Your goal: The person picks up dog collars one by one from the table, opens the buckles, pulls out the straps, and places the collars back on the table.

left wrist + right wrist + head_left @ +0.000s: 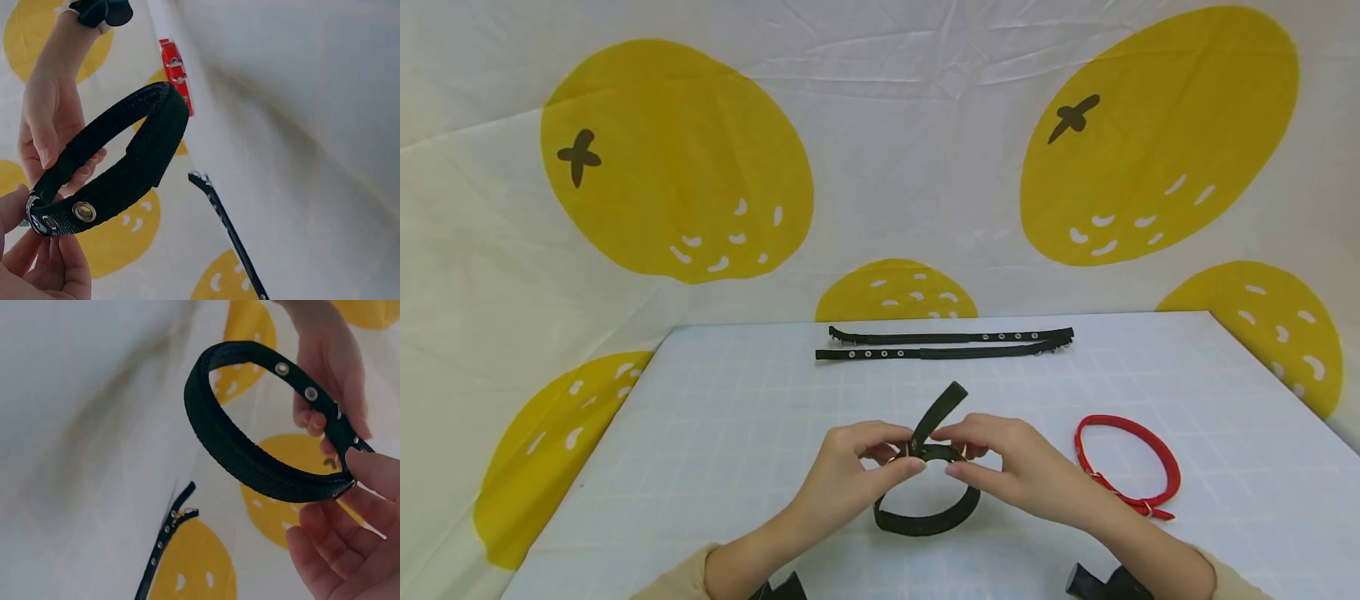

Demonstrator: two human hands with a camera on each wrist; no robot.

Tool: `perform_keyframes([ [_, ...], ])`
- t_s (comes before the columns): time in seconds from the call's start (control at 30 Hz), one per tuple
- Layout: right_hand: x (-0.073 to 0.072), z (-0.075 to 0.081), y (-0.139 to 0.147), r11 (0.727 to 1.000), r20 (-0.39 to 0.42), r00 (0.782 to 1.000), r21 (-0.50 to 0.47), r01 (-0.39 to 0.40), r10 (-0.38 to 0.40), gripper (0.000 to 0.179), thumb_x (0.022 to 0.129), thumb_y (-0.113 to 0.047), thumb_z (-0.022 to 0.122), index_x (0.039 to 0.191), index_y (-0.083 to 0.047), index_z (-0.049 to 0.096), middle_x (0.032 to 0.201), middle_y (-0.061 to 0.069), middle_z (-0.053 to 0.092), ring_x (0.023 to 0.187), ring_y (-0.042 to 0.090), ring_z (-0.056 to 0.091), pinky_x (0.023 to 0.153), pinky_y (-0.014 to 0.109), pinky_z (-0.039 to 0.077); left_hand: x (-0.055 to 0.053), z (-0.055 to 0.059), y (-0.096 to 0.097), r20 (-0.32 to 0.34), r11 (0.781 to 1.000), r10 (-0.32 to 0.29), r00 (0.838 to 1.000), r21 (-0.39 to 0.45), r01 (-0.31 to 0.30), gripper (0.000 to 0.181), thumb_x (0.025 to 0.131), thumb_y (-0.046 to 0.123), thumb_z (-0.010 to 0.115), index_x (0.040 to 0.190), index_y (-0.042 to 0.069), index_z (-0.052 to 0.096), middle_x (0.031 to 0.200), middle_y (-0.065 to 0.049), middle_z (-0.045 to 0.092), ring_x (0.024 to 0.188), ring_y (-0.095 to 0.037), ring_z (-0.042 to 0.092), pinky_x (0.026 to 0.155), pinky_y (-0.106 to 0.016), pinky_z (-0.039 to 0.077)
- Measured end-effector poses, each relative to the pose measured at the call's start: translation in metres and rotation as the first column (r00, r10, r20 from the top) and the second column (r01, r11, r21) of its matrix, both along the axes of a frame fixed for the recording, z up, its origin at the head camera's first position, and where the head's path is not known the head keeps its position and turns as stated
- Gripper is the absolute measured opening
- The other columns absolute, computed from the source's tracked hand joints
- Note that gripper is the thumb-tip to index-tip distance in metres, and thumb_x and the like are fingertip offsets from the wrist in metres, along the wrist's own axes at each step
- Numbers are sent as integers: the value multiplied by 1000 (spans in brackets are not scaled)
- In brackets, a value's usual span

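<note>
A dark green, nearly black webbing collar [925, 525] is bent into a loop above the table, its strap end [942, 410] sticking up past the buckle. My left hand [859, 467] pinches it at the left of the buckle area between thumb and fingers. On the other side, the thumb and fingertips of my right hand [1011, 462] pinch the band. Metal eyelets [84, 212] show along the strap in the left wrist view. In the right wrist view the strap passes through the metal buckle [339, 411], partly covered by fingers.
To the right lies a buckled red collar [1172, 471] in a ring. Two dark collars with eyelets, an upper one [925, 338] and a lower one [970, 353], lie stretched out at the back of the white table [737, 392]. A fruit-print cloth [910, 167] hangs behind.
</note>
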State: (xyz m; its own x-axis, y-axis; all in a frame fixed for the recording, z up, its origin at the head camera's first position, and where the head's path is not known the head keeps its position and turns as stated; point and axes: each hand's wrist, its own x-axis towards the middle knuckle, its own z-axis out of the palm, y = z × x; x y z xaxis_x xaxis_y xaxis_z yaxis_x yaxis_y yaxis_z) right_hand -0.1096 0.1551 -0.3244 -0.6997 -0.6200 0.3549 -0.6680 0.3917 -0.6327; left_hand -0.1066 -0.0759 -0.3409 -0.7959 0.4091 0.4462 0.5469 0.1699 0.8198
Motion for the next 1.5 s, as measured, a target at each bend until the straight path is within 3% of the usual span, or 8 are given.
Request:
perform_keyframes([
  [0.3,0,-3,-1,997,-64,996,-42,59,-61,18,83,-14,72,101,-14,69,87,-9,65,73,5,55,60,23,51,0,-3,0,34,998,-34,999,-42,35,25,80,20,74,104,11,70,94,2,68,74,-8,62,69,-25,54],
  [0.53,2,-2,3,992,-6,993,-33,119,-119,16,81,-18,73,97,-15,72,84,-10,64,73,6,56,58,24,50,0,-2,-3,65,995,-34,997,-92,40,28,78,16,76,105,10,69,93,3,68,73,-6,62,70,-25,54],
  [0.7,2,-3,2,992,20,993,-48,117,-117,18,82,-19,72,99,-14,72,85,-9,65,73,6,56,58,24,50,-1,-4,0,-23,994,-36,999,-107,34,35,81,22,74,114,14,65,93,4,65,74,-7,59,67,-23,52],
  [0.93,2,-2,-1,990,113,990,-99,98,-86,18,83,-20,72,99,-11,70,87,-6,65,76,9,59,68,27,54,0,-1,5,-163,998,0,987,-62,-10,17,83,21,72,97,12,69,86,6,66,71,-7,54,61,-21,48],
  [1.03,2,3,0,976,247,963,-156,150,-109,15,86,-17,69,99,-9,69,90,-2,66,81,14,63,73,29,54,0,1,6,-212,999,14,977,-46,-24,16,80,17,74,95,12,70,83,6,66,70,-6,55,61,-21,48],
  [1.17,0,12,1,935,452,883,-245,257,-124,20,87,-16,67,99,0,68,87,8,68,79,20,65,74,31,54,0,2,6,-241,998,35,970,-51,-49,17,78,15,76,94,13,70,81,7,66,68,-4,55,61,-20,48],
  [1.27,-1,16,1,906,540,836,-300,299,-98,25,86,-13,68,99,8,65,81,10,69,73,21,66,72,32,55,0,1,5,-250,996,52,967,-55,-68,18,77,15,77,94,13,71,80,8,66,67,-4,55,61,-20,47],
  [1.5,-1,17,1,866,584,808,-360,346,-80,25,85,-9,68,97,12,62,79,6,69,71,20,67,70,32,55,-2,1,1,-252,995,74,965,-52,-89,20,76,13,78,95,12,72,84,6,67,70,-5,58,59,-18,48],
])
